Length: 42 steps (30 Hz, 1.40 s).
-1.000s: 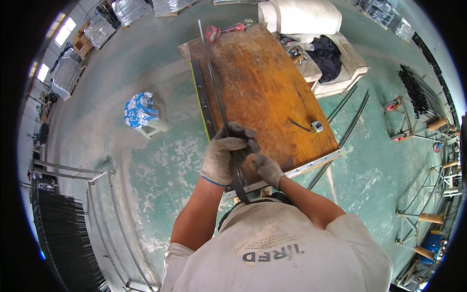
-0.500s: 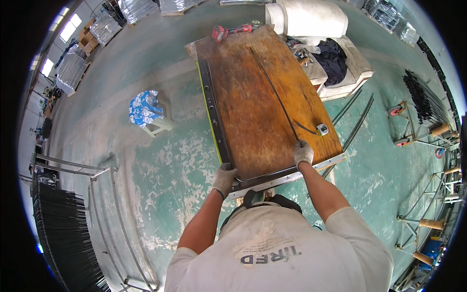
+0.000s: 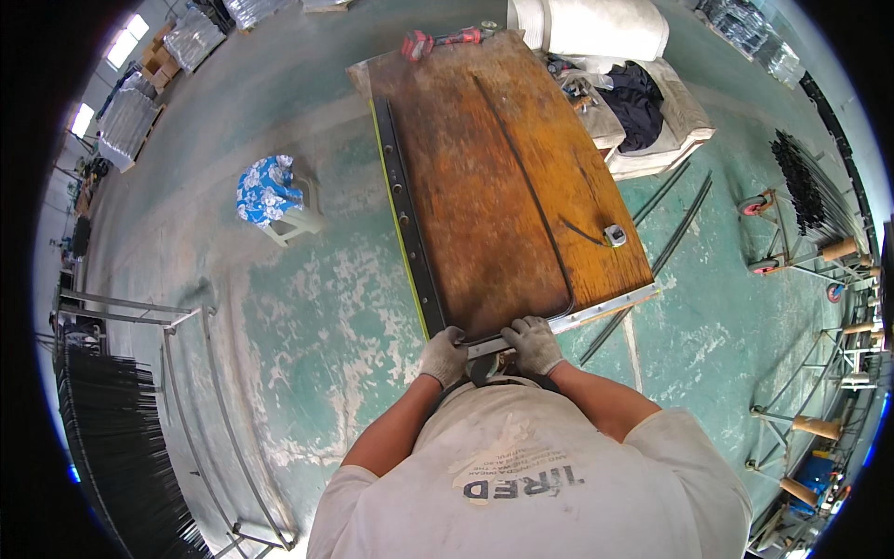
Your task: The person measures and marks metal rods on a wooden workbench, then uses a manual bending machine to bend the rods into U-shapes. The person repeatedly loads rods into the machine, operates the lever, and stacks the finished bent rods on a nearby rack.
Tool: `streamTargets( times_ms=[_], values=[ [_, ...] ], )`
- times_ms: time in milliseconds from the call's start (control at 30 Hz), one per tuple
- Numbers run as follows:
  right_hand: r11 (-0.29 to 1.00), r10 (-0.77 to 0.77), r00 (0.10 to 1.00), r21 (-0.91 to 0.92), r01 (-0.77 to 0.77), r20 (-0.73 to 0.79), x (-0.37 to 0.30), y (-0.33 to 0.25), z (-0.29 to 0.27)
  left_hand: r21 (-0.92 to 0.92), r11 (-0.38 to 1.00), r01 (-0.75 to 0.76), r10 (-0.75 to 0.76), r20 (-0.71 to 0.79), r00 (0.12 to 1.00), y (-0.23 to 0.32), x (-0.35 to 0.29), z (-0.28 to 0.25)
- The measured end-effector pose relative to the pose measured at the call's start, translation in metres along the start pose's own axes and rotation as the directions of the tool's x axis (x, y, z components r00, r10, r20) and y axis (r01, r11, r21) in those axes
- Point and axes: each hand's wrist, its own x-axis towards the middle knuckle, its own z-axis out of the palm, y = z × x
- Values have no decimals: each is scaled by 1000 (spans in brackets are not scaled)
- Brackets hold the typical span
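Both gloved hands are down at the near edge of the rusty brown worktable [image 3: 484,186], forearms coming up from the lower edge and angling in toward each other. The left hand [image 3: 444,355] is curled over the near left corner, fingers closed on the end of the long dark metal strip [image 3: 405,214]. The right hand [image 3: 533,344] sits just beside it, fingers clamped down on the pale metal bar [image 3: 596,310] that runs along the near edge. The 2 hands are close but not touching.

The strip lies flat along the table's left side, its long axis running away from the person toward the far end. A thin dark rod [image 3: 531,196] lies on the tabletop, curving from the far end to the near edge.
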Motion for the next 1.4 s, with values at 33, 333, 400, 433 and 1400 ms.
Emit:
streamTargets(
  times_ms=[33,333,400,433,1400],
  values=[
    [1000,3,1000,-12,-3,13,3,2,2,-27,1000,-5,6,21,1000,2,-3,2],
    [996,-37,999,-87,34,-30,7,8,23,-1,996,-94,94,84,992,-5,-15,20],
    [996,-41,998,-87,37,-45,6,8,21,-3,994,-111,111,89,990,-6,-16,24],
    [995,-41,998,-89,37,-49,7,8,18,-4,995,-102,102,89,991,-4,-16,25],
    [177,881,463,977,-120,-103,-41,-69,-155,-618,738,270,-148,241,959,-5,37,1]
  ],
)
